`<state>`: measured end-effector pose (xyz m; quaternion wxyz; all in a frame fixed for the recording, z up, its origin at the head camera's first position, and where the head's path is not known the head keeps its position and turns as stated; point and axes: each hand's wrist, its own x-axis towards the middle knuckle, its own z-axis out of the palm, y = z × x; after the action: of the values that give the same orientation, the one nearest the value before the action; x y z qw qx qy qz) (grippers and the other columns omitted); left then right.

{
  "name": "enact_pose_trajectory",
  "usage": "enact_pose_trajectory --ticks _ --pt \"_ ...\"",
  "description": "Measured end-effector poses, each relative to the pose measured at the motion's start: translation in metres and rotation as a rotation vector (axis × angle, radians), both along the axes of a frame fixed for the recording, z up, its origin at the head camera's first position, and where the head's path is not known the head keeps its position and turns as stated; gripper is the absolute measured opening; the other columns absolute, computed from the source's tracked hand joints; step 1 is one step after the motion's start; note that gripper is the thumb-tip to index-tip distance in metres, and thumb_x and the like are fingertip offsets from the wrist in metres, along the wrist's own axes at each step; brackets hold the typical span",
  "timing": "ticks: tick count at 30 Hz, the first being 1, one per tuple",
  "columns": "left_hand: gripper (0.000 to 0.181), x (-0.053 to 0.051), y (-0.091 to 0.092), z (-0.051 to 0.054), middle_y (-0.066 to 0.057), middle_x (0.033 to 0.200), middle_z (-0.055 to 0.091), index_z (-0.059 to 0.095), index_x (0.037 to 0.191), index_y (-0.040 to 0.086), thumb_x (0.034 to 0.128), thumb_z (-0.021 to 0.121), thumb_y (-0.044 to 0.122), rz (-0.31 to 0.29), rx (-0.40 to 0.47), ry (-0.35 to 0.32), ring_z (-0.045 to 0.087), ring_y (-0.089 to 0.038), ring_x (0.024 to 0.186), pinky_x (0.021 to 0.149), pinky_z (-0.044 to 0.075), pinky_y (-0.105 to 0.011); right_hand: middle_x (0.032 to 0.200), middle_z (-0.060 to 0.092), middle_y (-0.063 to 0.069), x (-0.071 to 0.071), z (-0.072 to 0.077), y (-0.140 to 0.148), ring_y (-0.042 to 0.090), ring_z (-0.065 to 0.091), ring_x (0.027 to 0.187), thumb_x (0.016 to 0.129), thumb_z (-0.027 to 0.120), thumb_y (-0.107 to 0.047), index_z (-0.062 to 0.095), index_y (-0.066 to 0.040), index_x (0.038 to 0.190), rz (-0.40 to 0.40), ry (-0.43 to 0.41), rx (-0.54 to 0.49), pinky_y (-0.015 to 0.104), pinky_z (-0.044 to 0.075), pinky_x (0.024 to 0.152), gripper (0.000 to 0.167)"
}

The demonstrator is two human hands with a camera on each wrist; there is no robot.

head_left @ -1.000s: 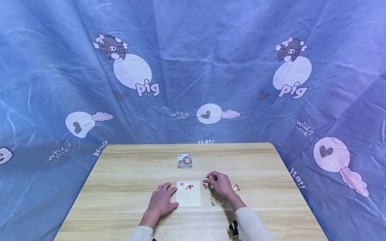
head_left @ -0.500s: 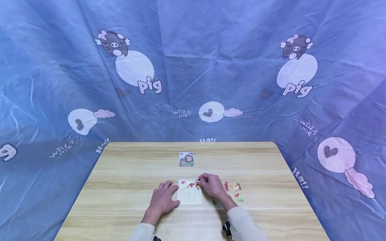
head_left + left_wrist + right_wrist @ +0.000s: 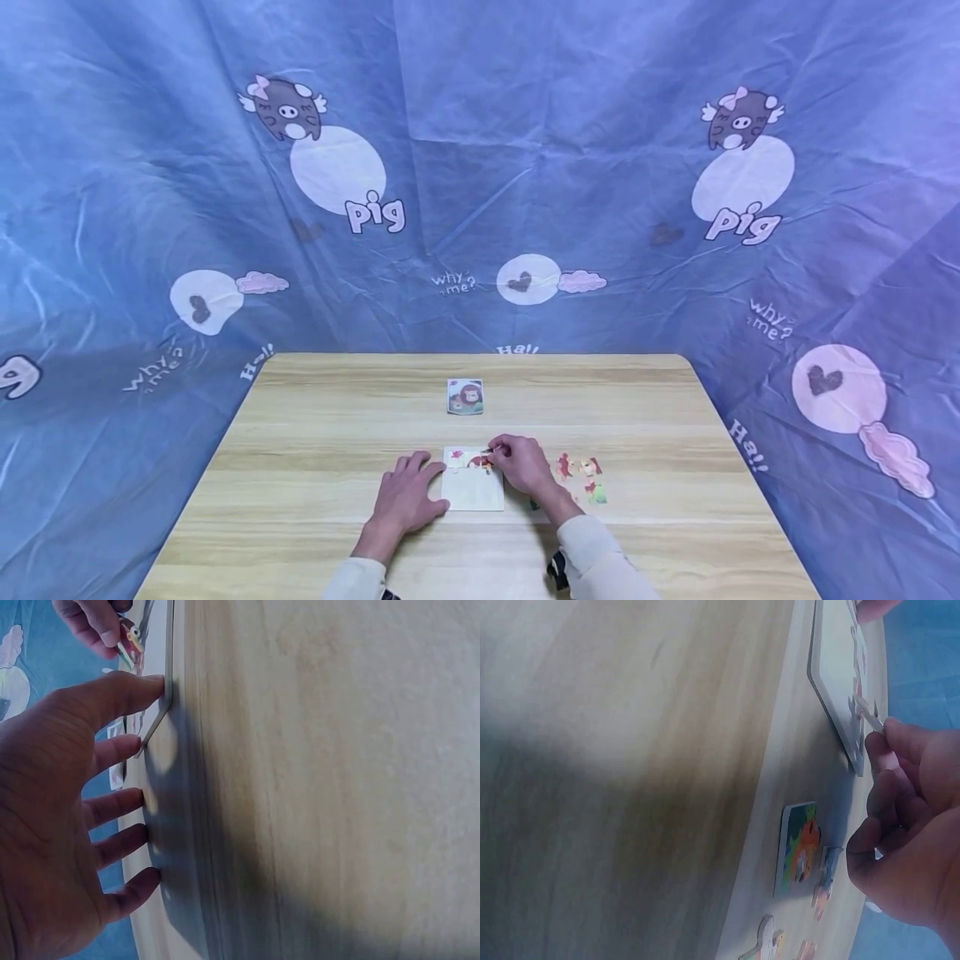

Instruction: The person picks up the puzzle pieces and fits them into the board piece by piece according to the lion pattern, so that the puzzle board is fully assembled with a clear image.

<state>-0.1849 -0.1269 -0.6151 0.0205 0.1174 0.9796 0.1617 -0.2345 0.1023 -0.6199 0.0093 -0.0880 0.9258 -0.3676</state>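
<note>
A white puzzle tray [image 3: 474, 492] lies on the table, with a few picture pieces along its far edge. My left hand [image 3: 405, 498] rests at its left side; in the left wrist view the thumb and index finger of that hand [image 3: 52, 780] touch the tray's edge, the fingers spread. At the tray's far right corner my right hand [image 3: 522, 465] pinches a puzzle piece [image 3: 869, 714] between thumb and index finger. The right wrist view shows the piece tilted, one end at the tray [image 3: 832, 682]; whether it is seated I cannot tell.
Several loose puzzle pieces [image 3: 597, 492] lie right of the tray, some partly hidden by the right hand and forearm. Beyond the tray lies a lion picture card [image 3: 466, 397]. A blue printed cloth [image 3: 480, 167] hangs around the wooden table [image 3: 337, 400].
From the loose pieces, my right hand has moved left to the tray's far right corner with a piece, then slightly further left. My left hand stays at the tray's left side.
</note>
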Motion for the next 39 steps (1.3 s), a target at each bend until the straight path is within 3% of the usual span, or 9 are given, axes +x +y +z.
enact_pose_trajectory --ticks 18,32,39 --pt "0.06 0.001 -0.001 0.002 -0.007 0.136 0.052 0.063 0.125 0.024 0.0701 0.074 0.046 0.004 -0.009 -0.007 0.049 -0.032 0.12 0.087 0.045 -0.055 0.074 0.067 -0.009 0.002 0.005 -0.01 0.008 0.054 0.065 0.082 0.072 -0.022 0.073 -0.02 0.092 -0.069 -0.03 0.111 0.025 0.043 0.058 0.01" --pt "0.06 -0.002 -0.001 0.003 -0.007 0.135 0.053 0.064 0.125 0.023 0.0705 0.074 0.045 0.001 0.0 -0.006 0.049 -0.032 0.12 0.086 0.045 -0.054 0.077 0.071 -0.004 -0.001 0.012 -0.017 0.01 0.058 0.063 0.08 0.077 -0.03 0.071 -0.022 0.088 -0.081 0.031 0.254 0.025 0.041 0.05 0.013" --pt "0.061 -0.001 -0.003 0.001 -0.007 0.136 0.052 0.063 0.126 0.024 0.0705 0.073 0.047 0.002 0.006 -0.011 0.049 -0.032 0.121 0.088 0.045 -0.055 0.073 0.064 -0.009 -0.001 0.008 -0.013 0.008 0.055 0.064 0.08 0.076 -0.028 0.071 -0.021 0.095 -0.062 0.032 0.238 0.026 0.043 0.056 0.017"
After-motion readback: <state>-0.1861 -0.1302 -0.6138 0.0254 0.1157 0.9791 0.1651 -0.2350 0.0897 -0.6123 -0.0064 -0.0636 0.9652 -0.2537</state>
